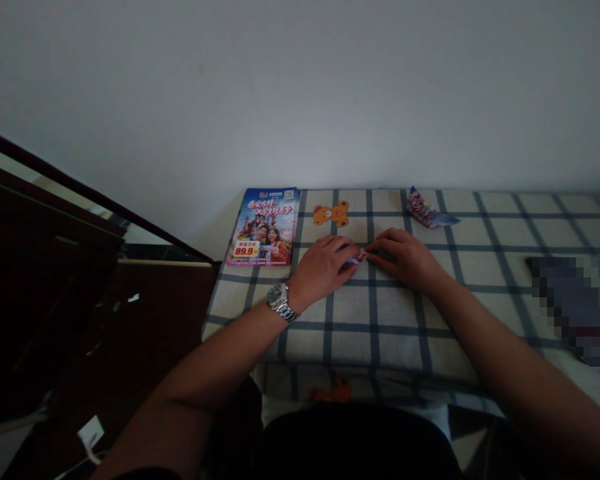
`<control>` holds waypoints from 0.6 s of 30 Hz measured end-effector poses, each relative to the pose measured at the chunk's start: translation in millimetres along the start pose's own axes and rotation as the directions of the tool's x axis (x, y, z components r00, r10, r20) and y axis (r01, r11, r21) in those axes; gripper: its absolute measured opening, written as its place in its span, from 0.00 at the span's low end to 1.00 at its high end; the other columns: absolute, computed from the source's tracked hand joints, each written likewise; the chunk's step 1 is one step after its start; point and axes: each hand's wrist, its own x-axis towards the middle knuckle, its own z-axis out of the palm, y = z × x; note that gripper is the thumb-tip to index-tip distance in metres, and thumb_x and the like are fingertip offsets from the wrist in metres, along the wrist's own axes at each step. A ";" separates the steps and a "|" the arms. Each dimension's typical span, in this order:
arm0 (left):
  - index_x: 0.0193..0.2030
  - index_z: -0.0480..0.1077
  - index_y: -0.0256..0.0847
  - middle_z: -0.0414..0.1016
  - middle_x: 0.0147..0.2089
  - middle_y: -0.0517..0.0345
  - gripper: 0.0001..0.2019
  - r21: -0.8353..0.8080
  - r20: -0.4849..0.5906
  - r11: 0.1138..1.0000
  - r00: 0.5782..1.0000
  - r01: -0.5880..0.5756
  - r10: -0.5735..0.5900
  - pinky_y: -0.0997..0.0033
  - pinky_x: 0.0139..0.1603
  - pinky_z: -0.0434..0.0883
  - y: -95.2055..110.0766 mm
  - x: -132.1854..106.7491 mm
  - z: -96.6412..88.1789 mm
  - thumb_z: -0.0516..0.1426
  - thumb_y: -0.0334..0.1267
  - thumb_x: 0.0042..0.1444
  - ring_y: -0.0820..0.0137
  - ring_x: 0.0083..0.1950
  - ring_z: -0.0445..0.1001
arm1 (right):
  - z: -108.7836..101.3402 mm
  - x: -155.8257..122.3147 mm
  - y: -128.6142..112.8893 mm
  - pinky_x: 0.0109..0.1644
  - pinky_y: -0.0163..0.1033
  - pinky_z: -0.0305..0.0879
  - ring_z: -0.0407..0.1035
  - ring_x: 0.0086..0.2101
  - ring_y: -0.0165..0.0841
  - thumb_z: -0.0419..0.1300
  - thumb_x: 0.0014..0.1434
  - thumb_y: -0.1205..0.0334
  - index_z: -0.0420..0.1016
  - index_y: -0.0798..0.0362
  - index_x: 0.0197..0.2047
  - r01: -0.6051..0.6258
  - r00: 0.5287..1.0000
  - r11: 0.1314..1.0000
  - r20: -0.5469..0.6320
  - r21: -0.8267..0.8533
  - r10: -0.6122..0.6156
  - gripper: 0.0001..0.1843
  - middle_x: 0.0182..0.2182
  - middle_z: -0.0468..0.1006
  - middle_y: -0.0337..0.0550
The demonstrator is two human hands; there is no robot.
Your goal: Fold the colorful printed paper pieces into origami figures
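Low over the checked cloth, my left hand (pixel 327 263) and my right hand (pixel 400 257) meet around a small folded piece of printed paper (pixel 356 257). The fingers of my left hand close over its left part and hide most of it. At its right end, my right thumb and fingertips pinch the paper. A silver watch (pixel 281 302) is on my left wrist. Left of my hands lies a stack of colourful flyers (pixel 265 230) with a price of 89.9. Beyond my right hand stands a folded paper piece (pixel 427 212) with a similar print.
The checked cloth (pixel 380 333) with printed bears covers the table, whose far edge meets a pale wall (pixel 330 93). At the right lies a dark, pixelated flat object (pixel 575 307). Dark furniture (pixel 40 280) stands on the left, with a white adapter and cable (pixel 91 432) below.
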 end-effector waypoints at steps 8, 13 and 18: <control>0.59 0.72 0.42 0.73 0.59 0.51 0.13 -0.055 0.003 0.998 1.000 0.013 -0.013 0.54 0.62 0.74 0.0 0.8 1.4 0.59 0.37 0.70 0.59 0.59 0.71 | 1.0 0.5 -1.9 0.49 0.51 0.74 0.76 0.43 0.44 0.62 0.70 0.51 0.82 0.49 0.50 -0.037 0.999 0.999 -0.015 0.011 0.037 0.14 0.43 0.79 0.51; 0.58 0.72 0.41 0.73 0.57 0.51 0.12 -0.064 -0.005 0.997 0.999 0.036 -0.036 0.55 0.61 0.75 1.3 1.2 1.6 0.59 0.35 0.70 0.60 0.57 0.72 | 2.6 -0.4 0.5 0.49 0.51 0.74 0.75 0.44 0.44 0.63 0.70 0.53 0.82 0.49 0.51 0.001 1.000 1.000 0.008 0.011 -0.001 0.12 0.44 0.78 0.51; 0.58 0.72 0.41 0.74 0.57 0.51 0.12 -0.056 -0.011 0.998 0.999 0.033 -0.033 0.54 0.62 0.75 2.4 1.9 1.2 0.59 0.35 0.69 0.60 0.57 0.72 | 1.5 0.7 -3.0 0.50 0.51 0.73 0.75 0.44 0.45 0.60 0.71 0.53 0.81 0.48 0.50 -0.018 1.000 1.000 0.013 0.002 0.018 0.12 0.44 0.78 0.51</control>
